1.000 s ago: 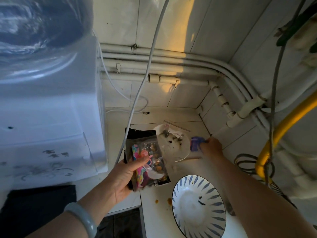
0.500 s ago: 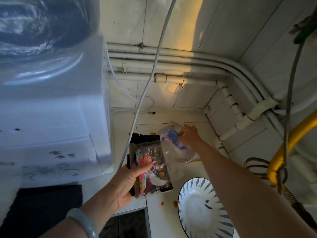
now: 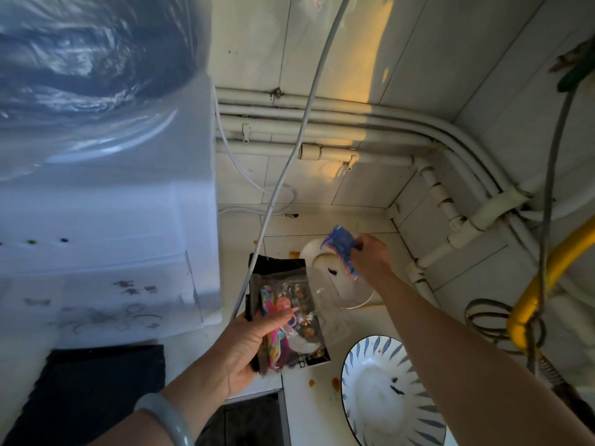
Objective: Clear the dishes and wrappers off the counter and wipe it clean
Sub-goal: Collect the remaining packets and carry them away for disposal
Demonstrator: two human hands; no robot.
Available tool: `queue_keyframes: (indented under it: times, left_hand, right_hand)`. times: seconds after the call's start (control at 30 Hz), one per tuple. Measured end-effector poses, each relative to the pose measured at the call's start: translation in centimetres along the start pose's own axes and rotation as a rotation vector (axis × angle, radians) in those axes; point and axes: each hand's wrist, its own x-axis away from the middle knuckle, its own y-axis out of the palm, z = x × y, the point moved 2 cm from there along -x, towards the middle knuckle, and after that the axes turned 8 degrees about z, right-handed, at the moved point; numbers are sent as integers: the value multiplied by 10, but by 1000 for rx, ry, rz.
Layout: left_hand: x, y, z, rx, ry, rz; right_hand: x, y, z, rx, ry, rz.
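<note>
Wrappers (image 3: 289,317), left grip (image 3: 248,346), blue wrapper (image 3: 341,249) (right grip (image 3: 373,259))

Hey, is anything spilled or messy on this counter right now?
Yes. Orange-brown sauce drips dot the counter beside the striped bowl, with more smears by the white plate farther back. Dark scraps sit inside the bowl.

White pipes (image 3: 370,112) run along the tiled wall (image 3: 338,43), crossed by a hanging white cable (image 3: 308,107). A yellow hose (image 3: 553,263) curves at right. A white water dispenser (image 3: 128,220) stands left.
</note>
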Motion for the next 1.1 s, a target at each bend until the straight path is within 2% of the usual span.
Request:
queue_keyframes:
  times: [0.17,0.4,0.53,0.63,0.7,0.8,1.1]
  left_hand:
    - [8,5,1,-12,18,-31]
    - [23,5,-6,-45,9,-89]
    - [34,-1,-14,-53,-10,-120]
    - [42,-3,-20,-63,-25,-148]
    - [47,-7,-23,-74,-18,-156]
    - [55,-15,-30,-65,-17,-168]
    - [79,-49,-49,6,-40,-154]
  right_hand:
    - [18,-40,-17,-378,109,110]
    - [60,-77,-24,-598,175,123]
    - [106,-89,-40,-731,173,-21]
    - [147,-85,-47,-813,251,-169]
    - [175,-79,-54,-794,247,-255]
    - [206,-68,-61,-612,215,-294]
    - [279,-58,-93,-258,22,-103]
